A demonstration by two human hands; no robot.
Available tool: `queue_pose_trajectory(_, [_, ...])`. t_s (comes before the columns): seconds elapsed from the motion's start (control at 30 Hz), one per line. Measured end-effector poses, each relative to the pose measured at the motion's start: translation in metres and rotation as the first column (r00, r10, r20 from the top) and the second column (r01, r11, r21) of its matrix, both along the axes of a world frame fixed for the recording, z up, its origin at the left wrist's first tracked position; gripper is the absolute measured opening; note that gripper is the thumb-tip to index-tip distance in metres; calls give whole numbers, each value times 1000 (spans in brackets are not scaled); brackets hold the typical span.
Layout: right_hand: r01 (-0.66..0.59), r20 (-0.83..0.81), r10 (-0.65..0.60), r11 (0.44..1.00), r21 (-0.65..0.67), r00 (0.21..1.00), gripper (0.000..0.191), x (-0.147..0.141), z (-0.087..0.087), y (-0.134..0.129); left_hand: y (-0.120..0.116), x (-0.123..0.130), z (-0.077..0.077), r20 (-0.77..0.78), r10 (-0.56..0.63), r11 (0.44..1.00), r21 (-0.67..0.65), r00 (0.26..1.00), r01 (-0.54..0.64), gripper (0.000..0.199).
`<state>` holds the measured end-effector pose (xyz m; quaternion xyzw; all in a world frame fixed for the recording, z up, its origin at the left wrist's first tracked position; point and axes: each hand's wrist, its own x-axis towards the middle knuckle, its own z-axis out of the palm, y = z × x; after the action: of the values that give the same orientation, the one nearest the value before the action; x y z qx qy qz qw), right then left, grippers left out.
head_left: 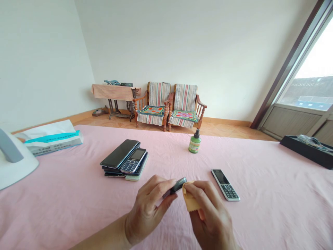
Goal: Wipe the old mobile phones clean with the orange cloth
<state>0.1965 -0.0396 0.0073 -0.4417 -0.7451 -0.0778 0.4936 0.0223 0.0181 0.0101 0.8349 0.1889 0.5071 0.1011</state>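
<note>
Black device (179, 185): near centre, gripped in left hand (153, 198)
Yellow cloth (191, 204): pinched in right hand (211, 210), at device's end
Wiping: looks under way
Phone stack (118, 154): left; done or pending, can't tell

Your cloth (192, 205), lower centre: pale yellow. Your small device (178, 186) beside it: glossy black. Tablecloth (275, 194) under you: plain pink. Keypad phone (225, 185), lower right: silver-white edge, black keys. Spray bottle (194, 143), right of centre: green, black top. Tissue pack (56, 139), far left: white, turquoise band. Chair covers (159, 94), upper centre: pale with red and grey stripes; seat pads (152, 110) multicoloured. You've got pale, unpatterned walls (208, 38) up top.
</note>
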Motion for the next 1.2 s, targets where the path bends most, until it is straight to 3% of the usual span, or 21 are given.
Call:
queue_pose_trajectory(0.13, [-45, -5, 44, 998, -32, 999, 44, -5, 1, 0, -1, 1, 3, 7, -3, 1000, 12, 1000, 3, 34])
queue_pose_trajectory(0.87, [-32, -89, 22, 992, -120, 996, 34, -9, 9, 0, -1, 1, 1, 22, -4, 999, -53, 1000, 5, 31])
queue_pose_trajectory(1.03, [-85, -57, 80, 992, -94, 995, 39, -8, 11, -1, -1, 0, 1, 23, -4, 999, -36, 1000, 4, 31])
queue_pose_trajectory(1.2, [53, -116, -58, 997, -48, 992, 35, -1, 14, 2, -1, 1, -1, 19, 55, 992, -116, 998, -53, 18])
